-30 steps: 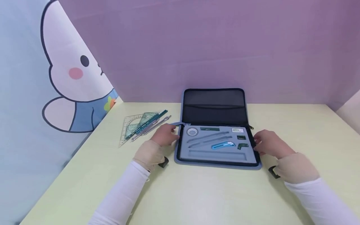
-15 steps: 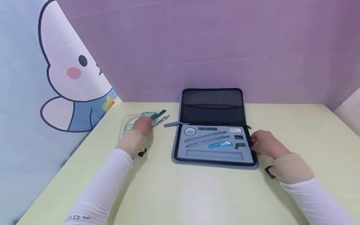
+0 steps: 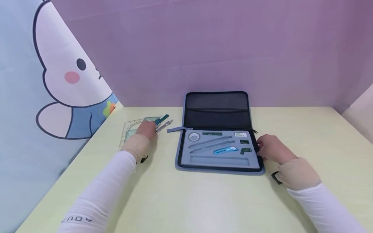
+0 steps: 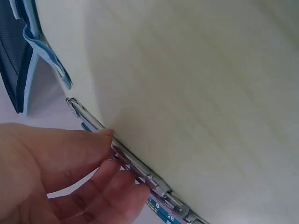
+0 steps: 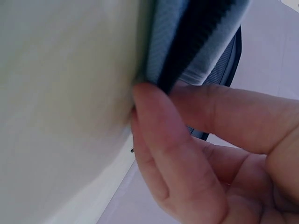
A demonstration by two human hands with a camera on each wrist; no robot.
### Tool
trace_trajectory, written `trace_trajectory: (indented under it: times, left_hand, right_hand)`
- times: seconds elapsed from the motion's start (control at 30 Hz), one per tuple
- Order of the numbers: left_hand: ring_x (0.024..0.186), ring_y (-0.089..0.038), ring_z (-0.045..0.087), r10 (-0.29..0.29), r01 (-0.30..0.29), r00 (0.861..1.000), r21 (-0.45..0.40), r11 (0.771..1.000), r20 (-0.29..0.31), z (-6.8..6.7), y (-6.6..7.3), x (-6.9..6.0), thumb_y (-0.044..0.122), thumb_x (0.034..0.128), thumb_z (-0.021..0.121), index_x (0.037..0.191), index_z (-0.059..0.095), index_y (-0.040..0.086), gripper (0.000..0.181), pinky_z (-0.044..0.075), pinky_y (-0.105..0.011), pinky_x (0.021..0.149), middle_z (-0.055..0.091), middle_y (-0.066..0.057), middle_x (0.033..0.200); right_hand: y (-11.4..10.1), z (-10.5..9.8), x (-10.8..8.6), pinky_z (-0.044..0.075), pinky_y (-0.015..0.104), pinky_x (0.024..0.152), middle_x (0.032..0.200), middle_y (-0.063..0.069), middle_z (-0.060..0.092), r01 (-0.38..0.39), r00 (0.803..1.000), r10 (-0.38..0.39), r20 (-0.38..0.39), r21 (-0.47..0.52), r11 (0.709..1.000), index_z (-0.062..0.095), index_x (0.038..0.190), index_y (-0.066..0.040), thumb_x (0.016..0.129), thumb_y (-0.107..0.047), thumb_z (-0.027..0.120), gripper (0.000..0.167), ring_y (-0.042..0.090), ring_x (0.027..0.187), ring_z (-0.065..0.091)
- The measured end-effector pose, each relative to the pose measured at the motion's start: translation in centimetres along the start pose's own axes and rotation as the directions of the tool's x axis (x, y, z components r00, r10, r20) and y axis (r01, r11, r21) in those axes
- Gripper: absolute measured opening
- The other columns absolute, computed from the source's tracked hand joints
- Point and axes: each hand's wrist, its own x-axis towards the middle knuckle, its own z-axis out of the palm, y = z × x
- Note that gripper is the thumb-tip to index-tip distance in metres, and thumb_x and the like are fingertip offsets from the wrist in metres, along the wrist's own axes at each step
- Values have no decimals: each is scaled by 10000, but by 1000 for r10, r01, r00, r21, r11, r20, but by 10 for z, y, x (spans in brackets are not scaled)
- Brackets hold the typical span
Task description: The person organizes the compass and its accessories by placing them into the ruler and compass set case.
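My left hand (image 3: 145, 130) is at the drawing tools left of the case, its thumb and fingertips pinching a silver drawing compass (image 4: 135, 163) in the left wrist view. Green pencils (image 3: 162, 119) stick out beyond the fingers, and clear set squares (image 3: 127, 128) lie partly under the hand. The blue zip case (image 3: 217, 171) lies unzipped with its dark lid (image 3: 217, 118) raised at the back. At the case's right side, my right hand (image 3: 273, 148) pinches the edge between thumb and fingers; the right wrist view shows the zip edge (image 5: 180, 46) in that grip.
In the case, a grey foam tray (image 3: 201, 165) holds a blue utility knife (image 3: 226, 150), a round white disc (image 3: 194, 137), a white eraser (image 3: 241, 134) and small dark green pieces. A strap (image 3: 175, 129) sticks out left. A purple backdrop (image 3: 218, 58) rises behind the table.
My left hand has left the case's left side, moved left to the drawing tools, and pinches the compass. My right hand stays at the case's right edge. The view has shifted slightly.
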Motion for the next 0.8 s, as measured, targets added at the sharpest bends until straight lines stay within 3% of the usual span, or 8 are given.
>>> trace_trajectory:
  times: [0.27, 0.4, 0.57, 0.8]
  left_hand:
    - [868, -341, 614, 54, -53, 998, 50, 997, -21, 0, 0, 7, 37, 905, 513, 949, 634, -49, 155, 493, -426, 817, 647, -220, 935]
    - [754, -272, 589, 82, -84, 995, 29, 996, 47, 1, -5, 12, 80, 889, 580, 887, 646, -9, 111, 495, -380, 713, 648, -149, 842]
    - [666, -194, 532, 87, -81, 987, -46, 996, 133, 1, -11, 16, 173, 809, 687, 814, 666, 43, 132, 435, -288, 583, 628, -59, 761]
    - [689, -191, 533, 59, -38, 982, -117, 992, 181, 3, -13, 7, 214, 759, 729, 851, 681, 47, 196, 427, -268, 566, 637, -61, 812]
  right_hand:
    - [-1, -6, 0, 555, 308, 616, 1044, 378, 536, -4, 1000, 4, -6, -34, 999, 434, 1150, 266, 784, 106, 587, 427, 307, 794, 629]
    - [-1, -6, -2, 555, 308, 612, 1034, 379, 532, 4, 1000, -4, -4, -17, 1000, 431, 1140, 270, 772, 114, 595, 433, 299, 774, 636]
    - [-1, -6, -2, 555, 310, 608, 1022, 376, 530, 17, 1000, -17, -9, -6, 1000, 432, 1135, 272, 767, 122, 593, 429, 301, 770, 632]
    - [0, 1, 0, 554, 303, 608, 1010, 354, 537, 8, 1000, -8, 3, -3, 1000, 442, 1135, 266, 766, 123, 593, 423, 282, 765, 629]
